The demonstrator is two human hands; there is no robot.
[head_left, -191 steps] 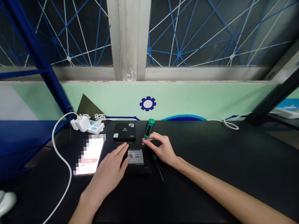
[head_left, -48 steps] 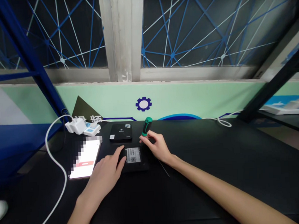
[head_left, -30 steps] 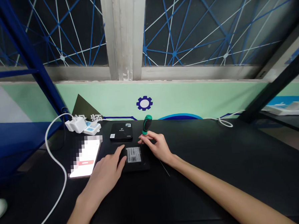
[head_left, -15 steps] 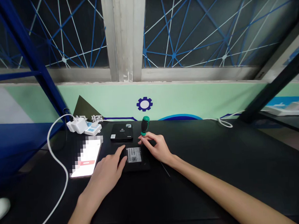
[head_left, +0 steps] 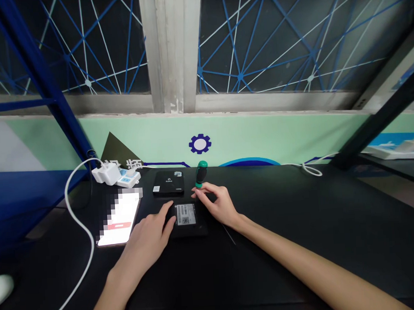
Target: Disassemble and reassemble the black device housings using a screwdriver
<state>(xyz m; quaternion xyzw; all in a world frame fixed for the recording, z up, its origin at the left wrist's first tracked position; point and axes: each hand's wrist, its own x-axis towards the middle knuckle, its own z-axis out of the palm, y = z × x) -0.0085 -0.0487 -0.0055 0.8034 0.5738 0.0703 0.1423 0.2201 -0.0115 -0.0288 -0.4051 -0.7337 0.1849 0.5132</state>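
A flat black box with a white label (head_left: 185, 215) lies on the black table (head_left: 301, 224). My left hand (head_left: 147, 237) rests on its left edge, fingers stretched out flat. My right hand (head_left: 218, 203) is closed around a screwdriver with a green and black handle (head_left: 200, 173), held upright at the box's far right corner. The screwdriver's tip is hidden behind my fingers. A thin dark rod (head_left: 228, 235) lies on the table under my right wrist.
A second black box (head_left: 168, 182) sits just behind the first. A lit phone (head_left: 119, 217) lies to the left, with a white cable (head_left: 74, 217) running to a charger and power strip (head_left: 116, 174). A green wall and window frame stand behind the table.
Both hands stay where they were on the box. The screwdriver handle has tilted slightly between frames, and the view has shifted a little.
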